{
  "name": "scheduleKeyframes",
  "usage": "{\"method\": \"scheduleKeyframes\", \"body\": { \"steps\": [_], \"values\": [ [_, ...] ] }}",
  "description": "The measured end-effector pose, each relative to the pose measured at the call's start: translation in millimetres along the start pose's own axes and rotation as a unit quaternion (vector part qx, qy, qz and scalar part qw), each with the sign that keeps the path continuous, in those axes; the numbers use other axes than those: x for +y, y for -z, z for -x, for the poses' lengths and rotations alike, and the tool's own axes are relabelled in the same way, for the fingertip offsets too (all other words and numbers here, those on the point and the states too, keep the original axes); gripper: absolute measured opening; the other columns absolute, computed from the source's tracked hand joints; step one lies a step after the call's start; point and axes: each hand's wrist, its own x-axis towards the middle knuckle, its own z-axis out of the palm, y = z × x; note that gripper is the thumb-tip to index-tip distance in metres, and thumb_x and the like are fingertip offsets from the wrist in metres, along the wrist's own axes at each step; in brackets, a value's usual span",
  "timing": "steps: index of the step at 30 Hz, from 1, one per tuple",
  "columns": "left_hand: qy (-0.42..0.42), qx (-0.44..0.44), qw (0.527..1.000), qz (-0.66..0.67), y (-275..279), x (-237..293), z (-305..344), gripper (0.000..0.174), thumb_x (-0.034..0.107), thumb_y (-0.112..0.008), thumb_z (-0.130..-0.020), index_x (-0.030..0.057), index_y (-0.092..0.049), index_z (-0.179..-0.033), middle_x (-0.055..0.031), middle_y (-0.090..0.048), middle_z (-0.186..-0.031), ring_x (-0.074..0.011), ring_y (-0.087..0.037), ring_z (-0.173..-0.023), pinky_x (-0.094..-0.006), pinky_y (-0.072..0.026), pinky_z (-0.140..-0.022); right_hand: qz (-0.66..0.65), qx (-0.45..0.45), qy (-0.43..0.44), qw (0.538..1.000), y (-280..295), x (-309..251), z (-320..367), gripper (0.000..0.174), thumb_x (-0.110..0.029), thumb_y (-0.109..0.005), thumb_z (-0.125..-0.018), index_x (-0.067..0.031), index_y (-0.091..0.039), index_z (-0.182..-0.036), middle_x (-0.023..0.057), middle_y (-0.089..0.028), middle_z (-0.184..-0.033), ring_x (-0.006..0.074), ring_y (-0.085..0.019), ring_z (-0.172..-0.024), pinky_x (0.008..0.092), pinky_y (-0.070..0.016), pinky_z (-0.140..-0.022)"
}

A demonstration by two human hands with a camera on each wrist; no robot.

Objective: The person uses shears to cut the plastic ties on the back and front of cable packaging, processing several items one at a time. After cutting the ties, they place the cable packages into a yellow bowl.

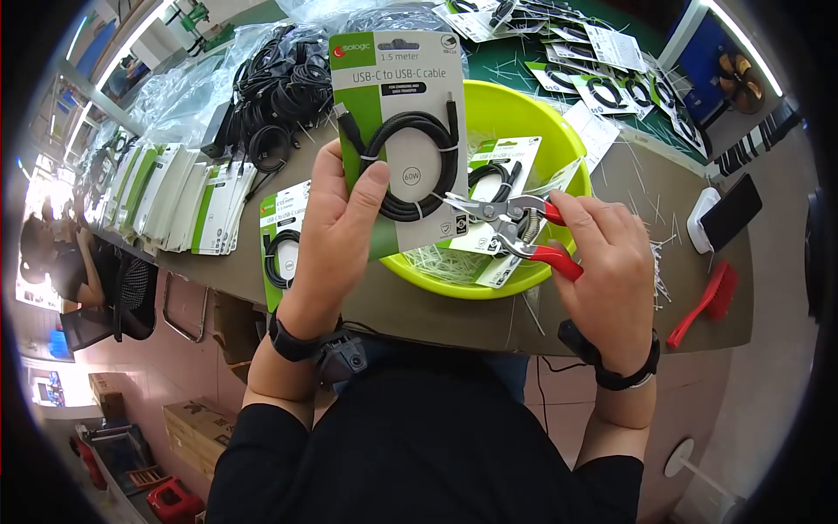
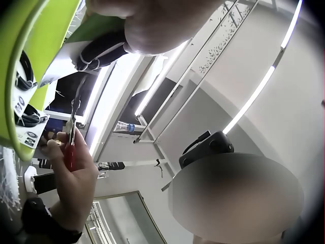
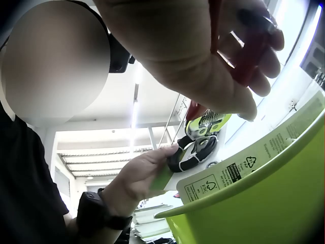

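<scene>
Upright in my left hand (image 1: 336,218) is a green and white cable card (image 1: 401,92), pinched at its left edge with the thumb across the front. A coiled black USB-C cable (image 1: 449,166) is fastened to it by white ties. My right hand (image 1: 611,253) grips red-handled cutting pliers (image 1: 491,210), whose tips lie at the coil's lower right, close to a tie. The right wrist view shows the pliers' spring (image 3: 209,120) beside the cable. Behind the card stands a yellow-green basin (image 1: 559,131) with more carded cables (image 1: 499,179) and white tie scraps (image 1: 436,262).
Stacked cards (image 1: 166,196) and a heap of black cables (image 1: 279,96) lie on the left. More carded cables (image 1: 602,92) cover the green mat at the back right. A red brush (image 1: 707,301) and a phone on a stand (image 1: 733,214) sit near the right edge.
</scene>
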Motion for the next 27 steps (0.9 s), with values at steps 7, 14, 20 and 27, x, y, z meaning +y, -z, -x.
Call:
{"method": "scheduleKeyframes", "body": {
  "steps": [7,14,20,27],
  "values": [
    [-0.108,-0.013,0.966,-0.236,-4.0,2.4,10.0,0.029,0.013,-0.047,-0.097,-0.0009,-0.037,-0.12,-0.0085,-0.054,-0.11,-0.0101,-0.053,-0.096,-0.0249,-0.0453,-0.084,0.134,0.001,0.057,0.989,3.0,-13.5,-5.9,0.045,-0.002,-0.069,-0.066,-0.0048,-0.061,-0.11,0.012,-0.061,-0.095,0.0285,-0.058,-0.085,0.0388,-0.0454,-0.075],
    [0.045,0.022,0.995,0.087,-15.1,2.5,4.7,0.029,0.014,-0.045,-0.098,-0.001,-0.039,-0.121,-0.0077,-0.054,-0.111,-0.0105,-0.054,-0.098,-0.0259,-0.0456,-0.084,-0.208,0.0,-0.008,0.978,-4.4,1.2,-16.0,0.039,0.0,-0.07,-0.066,-0.0035,-0.061,-0.104,0.0113,-0.062,-0.086,0.0277,-0.061,-0.073,0.0352,-0.0492,-0.066],
    [0.04,-0.022,0.995,0.09,-22.7,-5.8,16.1,0.028,0.014,-0.043,-0.098,-0.0003,-0.04,-0.122,-0.0088,-0.055,-0.113,-0.0137,-0.055,-0.104,-0.0288,-0.0454,-0.09,-0.214,0.103,0.039,0.971,-26.8,-24.7,-24.8,0.038,0.002,-0.07,-0.066,-0.0018,-0.06,-0.102,0.0124,-0.064,-0.086,0.0271,-0.063,-0.076,0.0318,-0.0505,-0.069],
    [0.029,0.16,0.986,-0.033,35.4,3.4,14.5,0.036,0.018,-0.047,-0.096,-0.0022,-0.042,-0.125,-0.0118,-0.057,-0.112,-0.0182,-0.055,-0.109,-0.0303,-0.0457,-0.09,-0.295,0.115,-0.048,0.947,-34.3,-20.4,-25.0,0.041,0.002,-0.069,-0.069,-0.0011,-0.06,-0.109,0.0121,-0.065,-0.096,0.0184,-0.064,-0.084,0.0275,-0.0495,-0.075]
  ]
}}
